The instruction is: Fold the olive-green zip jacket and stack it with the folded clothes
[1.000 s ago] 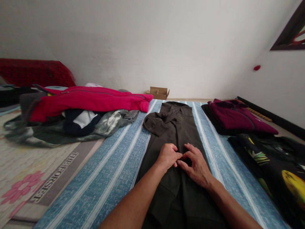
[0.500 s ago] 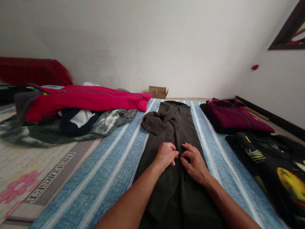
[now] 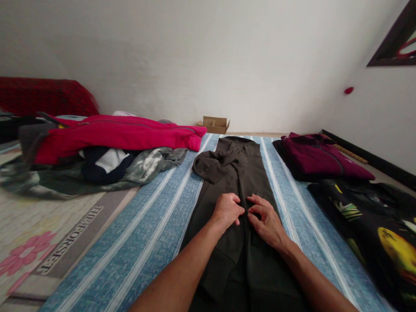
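Observation:
A dark olive-grey jacket (image 3: 256, 173) lies lengthwise in front of me, its collar at the far end. One sleeve is folded across its upper left part. My left hand (image 3: 227, 210) is on the left side of the front seam, fingers curled and pinched at the cloth edge. Just across the seam, my right hand (image 3: 264, 219) curves its thumb and forefinger together on the other edge. The two hands' fingertips nearly meet at the middle of the jacket. What lies right under the fingertips is too small to make out.
A blue striped sheet (image 3: 152, 208) spreads beneath the jacket. To the left lie a pink zip garment (image 3: 130, 132) and a camouflage garment (image 3: 152, 167). Folded at right are a maroon jacket (image 3: 325, 158) and a black printed garment (image 3: 367, 225). A cardboard box (image 3: 216, 125) stands by the wall.
Almost nothing differs. Both hands stay at the jacket's front seam, with only a tiny shift of the fingers and the view.

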### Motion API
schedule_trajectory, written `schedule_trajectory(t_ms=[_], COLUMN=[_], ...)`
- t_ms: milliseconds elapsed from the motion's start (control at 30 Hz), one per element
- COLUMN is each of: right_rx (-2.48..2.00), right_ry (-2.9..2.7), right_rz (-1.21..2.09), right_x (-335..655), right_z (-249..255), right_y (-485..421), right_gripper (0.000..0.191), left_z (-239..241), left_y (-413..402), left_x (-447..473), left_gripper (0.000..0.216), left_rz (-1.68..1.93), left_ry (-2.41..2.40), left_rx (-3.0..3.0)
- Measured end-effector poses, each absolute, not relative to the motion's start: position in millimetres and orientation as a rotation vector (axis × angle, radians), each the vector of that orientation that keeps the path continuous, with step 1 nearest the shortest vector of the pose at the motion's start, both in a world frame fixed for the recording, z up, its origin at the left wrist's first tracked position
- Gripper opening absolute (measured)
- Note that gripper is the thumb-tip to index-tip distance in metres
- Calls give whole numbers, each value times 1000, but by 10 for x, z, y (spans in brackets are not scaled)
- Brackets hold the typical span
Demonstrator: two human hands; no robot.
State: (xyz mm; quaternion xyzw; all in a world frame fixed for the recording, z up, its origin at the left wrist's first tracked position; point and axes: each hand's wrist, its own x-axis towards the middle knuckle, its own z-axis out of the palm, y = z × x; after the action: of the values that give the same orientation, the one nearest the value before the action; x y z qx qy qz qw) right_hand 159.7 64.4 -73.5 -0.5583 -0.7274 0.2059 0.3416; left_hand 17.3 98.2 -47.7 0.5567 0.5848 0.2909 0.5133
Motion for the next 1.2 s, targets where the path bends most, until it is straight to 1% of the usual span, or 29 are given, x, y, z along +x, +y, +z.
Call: schedule_trajectory(t_ms=[233, 633, 700, 800, 900, 1200], right_rx=[-1446, -1367, -1358, -1356, -1353, -1378], right_ry=[-1878, -1857, -1866, -1886, -1903, -1945], right_rz=[541, 520, 513, 480, 443, 388], right_x=[1595, 1609, 1610, 1605, 1594, 1568], right_z=[-743, -770, -778, -791, -802, -833], right_y=[646, 655, 659, 663, 664, 674], right_gripper=[17, 13, 15, 22, 27, 27], left_z=[-458, -446, -452, -467, -481, -517], left_y=[975, 972, 975, 985, 992, 968], left_x=[169, 164, 164, 157, 145, 137], left_gripper=[34, 35, 35, 33, 25, 30], left_rz=[721, 719, 721, 727, 736, 764], left_ry=[1386, 1378, 1377, 1390, 1393, 1389], left_rx=[1324, 1328, 1325, 1333, 1379, 1396])
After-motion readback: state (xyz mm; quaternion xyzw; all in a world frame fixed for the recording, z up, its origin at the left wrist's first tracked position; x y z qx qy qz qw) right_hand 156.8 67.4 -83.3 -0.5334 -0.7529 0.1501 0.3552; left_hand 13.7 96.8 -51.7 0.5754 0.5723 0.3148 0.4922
